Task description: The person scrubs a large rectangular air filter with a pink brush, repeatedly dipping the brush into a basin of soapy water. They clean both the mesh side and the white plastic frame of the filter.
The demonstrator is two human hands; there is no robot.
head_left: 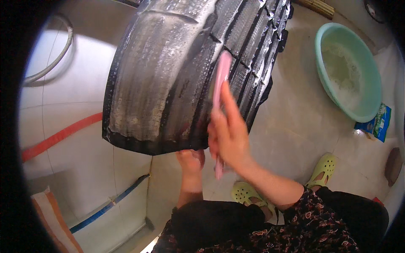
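Observation:
A large black rubber mat [148, 82], ribbed on its right part and streaked with suds, stands before me. My right hand [229, 132] grips a pink brush [223, 68] by its handle, with the far end of the brush against the mat's ribbed surface. Its bristles are hidden. At the mat's bottom edge is my left hand [191, 158]; its fingers go partly out of sight behind the edge, and it holds the mat there.
On the right stands a green plastic basin [375, 82] with foamy water, a blue packet [378, 123] against it. A grey hose [60, 58] hangs at the left. My green clogs [324, 167] are on the tiled floor. A bamboo bundle [316, 8] lies at the top.

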